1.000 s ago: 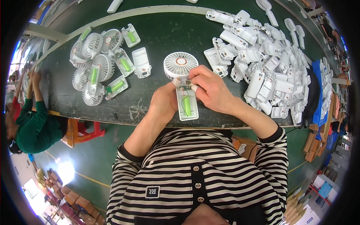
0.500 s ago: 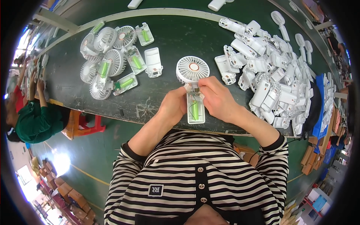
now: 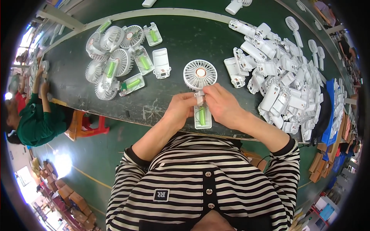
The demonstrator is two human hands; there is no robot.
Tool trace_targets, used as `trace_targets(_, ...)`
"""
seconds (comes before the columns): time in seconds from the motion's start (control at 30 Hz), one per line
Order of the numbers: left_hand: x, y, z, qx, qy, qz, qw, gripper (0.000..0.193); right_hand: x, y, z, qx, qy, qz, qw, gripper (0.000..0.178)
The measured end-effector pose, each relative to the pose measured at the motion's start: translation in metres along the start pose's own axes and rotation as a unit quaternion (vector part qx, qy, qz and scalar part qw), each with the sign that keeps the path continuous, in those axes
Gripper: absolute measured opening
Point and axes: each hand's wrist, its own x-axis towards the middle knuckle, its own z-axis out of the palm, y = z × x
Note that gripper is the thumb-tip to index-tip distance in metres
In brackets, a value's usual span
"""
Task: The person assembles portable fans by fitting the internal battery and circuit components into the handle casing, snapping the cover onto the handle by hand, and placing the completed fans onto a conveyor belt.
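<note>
Along the near edge of the table (image 3: 169,42), a white handheld fan (image 3: 200,74) is held by both hands. The round grille is positioned toward the far edge. The open handle (image 3: 208,124) is directed toward the near edge, and a green cylindrical cell (image 3: 202,116) with a dark wire is exposed inside it. The joint between grille and handle is gripped from the left by the left hand (image 3: 179,109) and from the right by the right hand (image 3: 223,104). The fingers of both hands are drawn together on the fan at this joint. A small white piece (image 3: 199,98) is seen between the fingertips; whether it is a finger cover or a fan part cannot be told.

Toward the far left corner, a cluster of similar fans (image 3: 121,62) is placed, with green cells exposed in several open handles. Between the cluster and the held fan, a white housing (image 3: 161,61) is laid separately. Along the right side, a heap of white housings (image 3: 271,69) is spread, and a blue bin (image 3: 329,117) is located beside the right edge.
</note>
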Motion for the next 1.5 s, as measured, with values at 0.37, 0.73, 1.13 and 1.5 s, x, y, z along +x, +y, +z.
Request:
trace_targets(0.37, 0.004, -0.009, -0.002, 0.051, 0.007, 0.017, 0.999, 0.025, -0.005, 0.002, 0.007, 0.001, 0.006, 0.003, 1.0, 0.012)
trace_targets(0.73, 0.004, -0.007, 0.003, 0.055, 0.026, 0.006, 0.998, 0.025, -0.006, 0.003, 0.007, -0.086, 0.011, 0.063, 0.994, 0.011)
trace_targets(1.13, 0.012, -0.009, -0.001, 0.035, 0.017, -0.008, 0.999, 0.027, -0.01, 0.013, 0.013, 0.034, 0.0, 0.087, 0.996, 0.01)
trace_targets(1.5, 0.02, -0.005, -0.007, 0.077, -0.036, 0.001, 0.996, 0.026, -0.009, 0.017, 0.007, 0.051, -0.004, 0.092, 0.995, 0.01)
